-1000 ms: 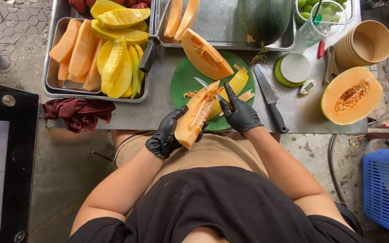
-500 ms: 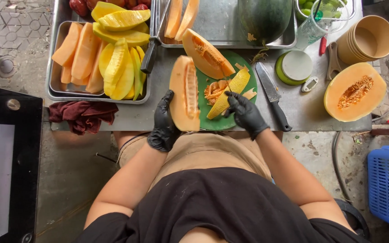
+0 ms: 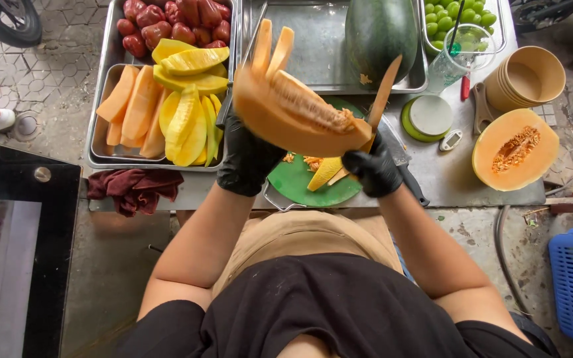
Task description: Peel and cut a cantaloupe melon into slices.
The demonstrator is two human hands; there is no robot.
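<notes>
1. Step in hand, as judged: seeding a melon wedge (image 3: 293, 116), held up over the green board (image 3: 303, 182).
2. Left hand (image 3: 247, 159), black-gloved, fingers closed round the wedge's left end.
3. Right hand (image 3: 374, 169), fingers closed on a knife (image 3: 384, 93); blade upright at the wedge's right end.
4. Next move likely calls for drawing the blade under the seed line, clear of the left fingers.
5. Wedge: orange flesh, pale seeds in its hollow, slightly blurred.
6. Half melon (image 3: 515, 149) lies right of the board.

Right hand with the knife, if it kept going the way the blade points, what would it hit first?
Probably the dark green melon in the steel tray; the knife in the right hand points there, though depth is unclear.
</notes>
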